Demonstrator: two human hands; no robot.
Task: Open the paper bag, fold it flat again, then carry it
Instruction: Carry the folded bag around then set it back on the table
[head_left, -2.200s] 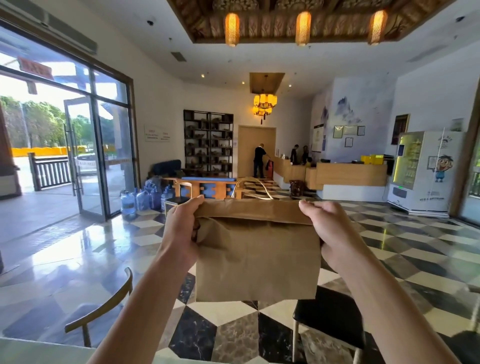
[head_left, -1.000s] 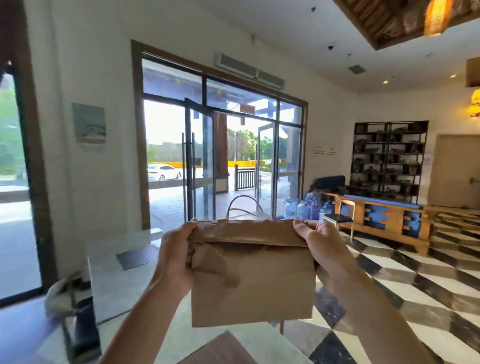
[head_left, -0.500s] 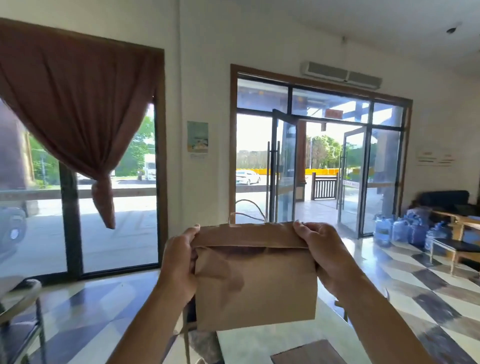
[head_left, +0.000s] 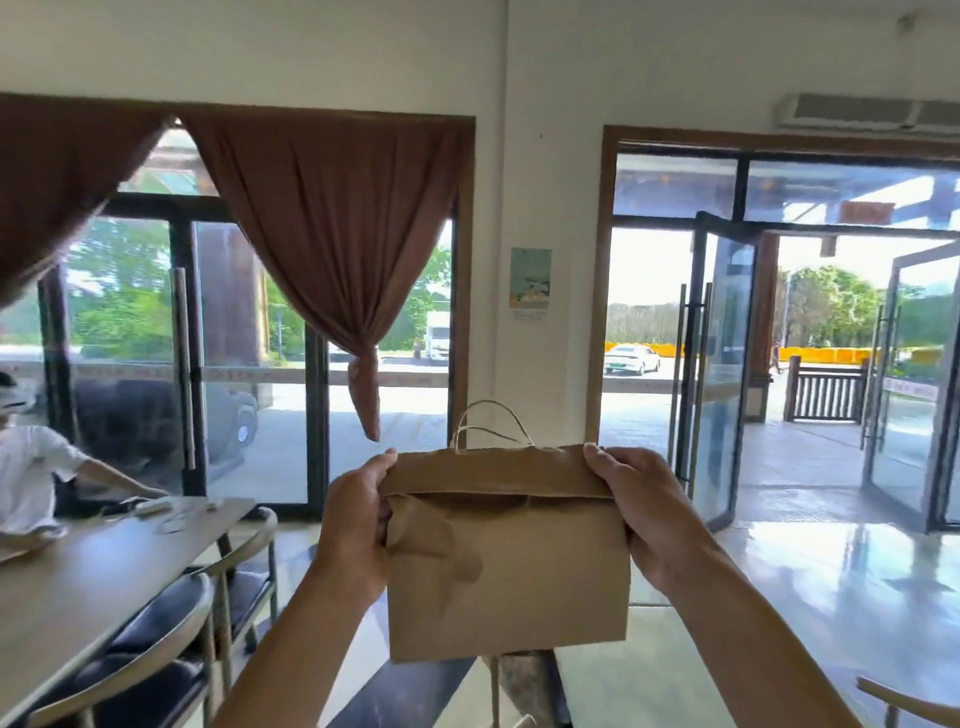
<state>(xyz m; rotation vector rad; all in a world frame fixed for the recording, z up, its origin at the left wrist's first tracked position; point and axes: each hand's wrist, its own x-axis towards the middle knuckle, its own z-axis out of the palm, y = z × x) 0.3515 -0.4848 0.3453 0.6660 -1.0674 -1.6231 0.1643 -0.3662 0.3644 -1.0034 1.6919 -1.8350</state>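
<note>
Brown kraft paper fills the middle of the view: the paper bag (head_left: 506, 566) is held up in the air in front of the person, folded flat, its top edge turned over into a band that runs from one hand to the other. The left hand (head_left: 356, 525) grips the bag's upper left corner, thumb on the near face of the folded band and fingers curled behind it; the right hand (head_left: 641, 512) pinches the upper right corner the same way, fingertips hooked over the top edge. The panel below the fold is creased and dented near the left hand. A thin twine handle (head_left: 491, 423) loops up above the top edge. Lower left, a wooden table (head_left: 98, 577) stretches away, with dark-seated chairs (head_left: 156, 670) pushed against its near side, and a person in a white shirt (head_left: 31, 483) sits at its far end with an arm on the top. Behind that, a brown curtain (head_left: 332, 234) hangs tied back across a large window. A small poster (head_left: 530, 278) hangs on the white wall between window and doorway. To the right, glass doors (head_left: 722, 364) stand open onto a sunlit forecourt, where a white car (head_left: 631, 359) is parked in the distance.
</note>
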